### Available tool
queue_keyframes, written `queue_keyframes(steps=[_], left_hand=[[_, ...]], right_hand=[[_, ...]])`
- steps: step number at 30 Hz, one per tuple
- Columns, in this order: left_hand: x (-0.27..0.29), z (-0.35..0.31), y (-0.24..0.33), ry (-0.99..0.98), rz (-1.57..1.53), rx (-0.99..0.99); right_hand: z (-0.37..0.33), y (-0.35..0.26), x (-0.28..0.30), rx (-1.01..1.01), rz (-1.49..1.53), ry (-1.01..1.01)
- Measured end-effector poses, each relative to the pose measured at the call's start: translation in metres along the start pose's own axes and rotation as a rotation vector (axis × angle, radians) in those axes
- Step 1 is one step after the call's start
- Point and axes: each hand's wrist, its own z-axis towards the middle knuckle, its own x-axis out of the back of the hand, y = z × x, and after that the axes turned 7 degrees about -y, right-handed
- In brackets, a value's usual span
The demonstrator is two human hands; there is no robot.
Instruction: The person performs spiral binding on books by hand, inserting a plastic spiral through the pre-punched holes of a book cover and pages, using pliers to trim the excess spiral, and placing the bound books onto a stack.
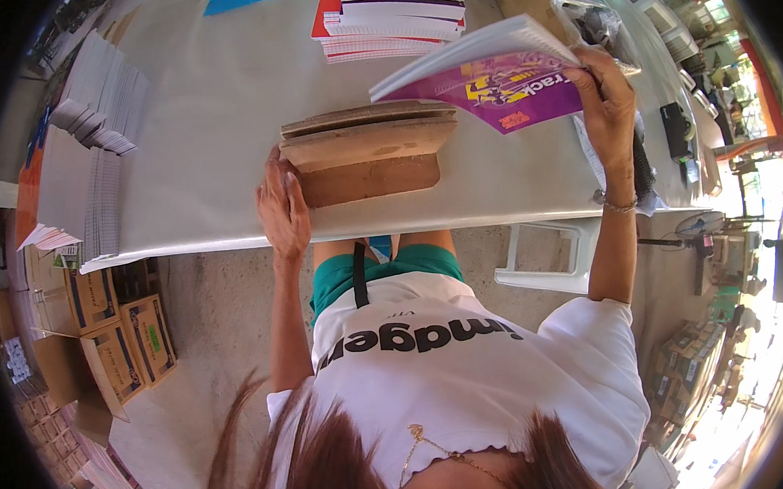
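"What's around the work?"

"On the pale table [199, 122], a stack of booklets [393, 19] sits at upper centre, close behind the work. Plastic-wrapped items [597, 26] crowd the right hand [609, 91] at upper right, partly hidden by it. More stacked pages [83, 181] line the left edge. Below the table, cartons [109, 348] stand at lower left and a white stool [552, 258] right of centre."

"And the hands?"

"The right one grips a purple-covered booklet [490, 93] by its right end, thumb on the cover, right of upper centre. The left hand [283, 201] touches the left end of a wooden holder [369, 148] near the middle; I can't tell whether it's gripping."

"Which way does the booklet point?"

"It's tilted in the air, its purple cover facing the bottom of the frame and white pages showing along the top. Its longer visible span runs left to right, a pointed corner aimed left. The holder's long axis also runs left to right, rising slightly rightward."
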Motion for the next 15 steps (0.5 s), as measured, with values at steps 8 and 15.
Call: queue_keyframes(steps=[8,15], left_hand=[[0.006,0.006,0.01,-0.045,-0.248,0.116],[0.02,0.034,0.023,0.066,-0.594,0.016]], right_hand=[[-0.004,-0.017,-0.019,0.078,-0.043,-0.105],[0.008,-0.046,-0.105,0.217,-0.18,-0.344]])
